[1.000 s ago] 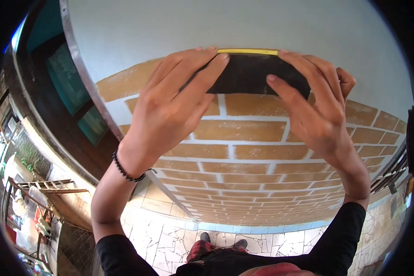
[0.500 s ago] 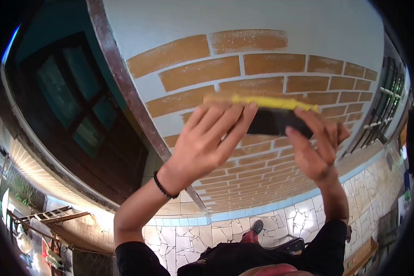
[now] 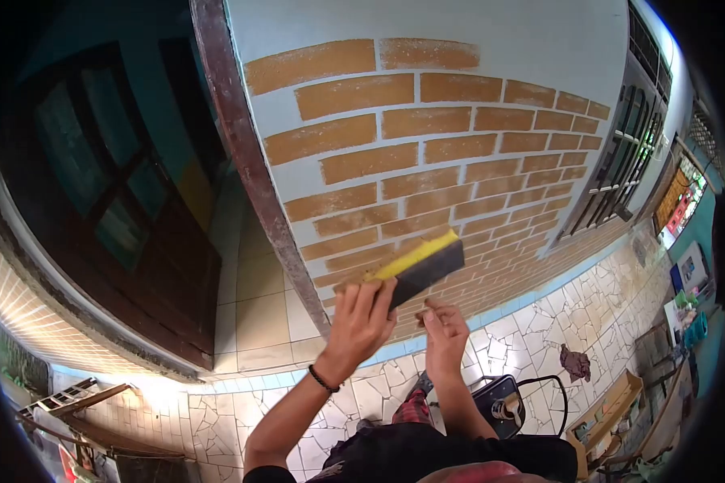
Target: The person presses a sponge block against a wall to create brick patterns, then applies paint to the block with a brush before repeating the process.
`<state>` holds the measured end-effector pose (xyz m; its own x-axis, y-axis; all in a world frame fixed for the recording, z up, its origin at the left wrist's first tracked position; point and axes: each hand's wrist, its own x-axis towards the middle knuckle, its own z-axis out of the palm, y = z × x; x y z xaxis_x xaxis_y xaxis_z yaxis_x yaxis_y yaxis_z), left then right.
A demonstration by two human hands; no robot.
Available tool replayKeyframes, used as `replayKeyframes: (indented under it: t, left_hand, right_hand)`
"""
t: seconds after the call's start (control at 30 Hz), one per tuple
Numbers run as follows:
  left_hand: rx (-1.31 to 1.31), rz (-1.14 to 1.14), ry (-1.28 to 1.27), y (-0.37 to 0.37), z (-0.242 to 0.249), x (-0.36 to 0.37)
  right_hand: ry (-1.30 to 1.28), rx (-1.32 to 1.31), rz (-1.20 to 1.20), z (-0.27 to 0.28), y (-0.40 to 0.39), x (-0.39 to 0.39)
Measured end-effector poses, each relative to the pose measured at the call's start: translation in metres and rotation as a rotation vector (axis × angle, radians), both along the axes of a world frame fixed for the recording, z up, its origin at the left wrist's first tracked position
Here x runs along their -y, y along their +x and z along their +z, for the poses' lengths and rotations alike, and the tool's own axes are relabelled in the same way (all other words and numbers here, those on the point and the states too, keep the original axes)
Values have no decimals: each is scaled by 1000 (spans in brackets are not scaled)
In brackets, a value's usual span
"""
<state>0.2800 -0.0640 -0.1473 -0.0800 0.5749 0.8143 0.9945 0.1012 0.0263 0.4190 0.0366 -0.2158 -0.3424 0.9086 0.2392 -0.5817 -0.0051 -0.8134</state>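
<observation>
My left hand (image 3: 361, 324) grips one end of a long sponge block (image 3: 433, 272), with a yellow foam face and a black back. Brown smears mark the foam near my fingers. The block slants up to the right, in front of a pale wall painted with orange-brown brick shapes (image 3: 357, 103). Below its free end, apart from it, is my right hand (image 3: 446, 332). Its fingers are curled together, and whatever they may hold is too small to make out. The top brick shapes look patchy at their edges.
A dark tray (image 3: 498, 402) with a brush in it stands on the tiled floor by my legs. Farther right lie a crumpled cloth (image 3: 574, 364) and a long wooden box (image 3: 612, 410). A doorway with a dark door (image 3: 113, 201) opens at left; a barred window (image 3: 620, 173) is at right.
Both hands have come down and away from the wall. My right hand has let go of the sponge block, which my left hand alone now holds tilted. The view has shifted.
</observation>
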Motion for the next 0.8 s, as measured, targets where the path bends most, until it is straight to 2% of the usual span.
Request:
replayKeyframes:
  t: [0.07,0.17,0.33,0.47,0.57,0.67,0.8]
  left_hand:
    - [-19,-15,-28,17,-27,-2]
    - [-93,-5,-19,35,-53,1]
    - [-103,-39,60,45,-77,-23]
    - [-67,-80,80,48,-101,-52]
    - [-101,-108,84,44,-102,-81]
    - [-64,-163,141,44,-112,-121]
    - [63,-192,272,46,-90,-166]
  right_hand:
    - [-337,-109,158,0,-6,21]
    - [-515,-177,179,-1,-1,21]
    - [-468,-112,40,-12,4,-3]
    - [-471,-18,-194,-13,0,-21]
    - [-423,5,-258,-10,2,-51]
    - [-186,39,-316,-31,9,-103]
    - [261,208,-342,1,25,-180]
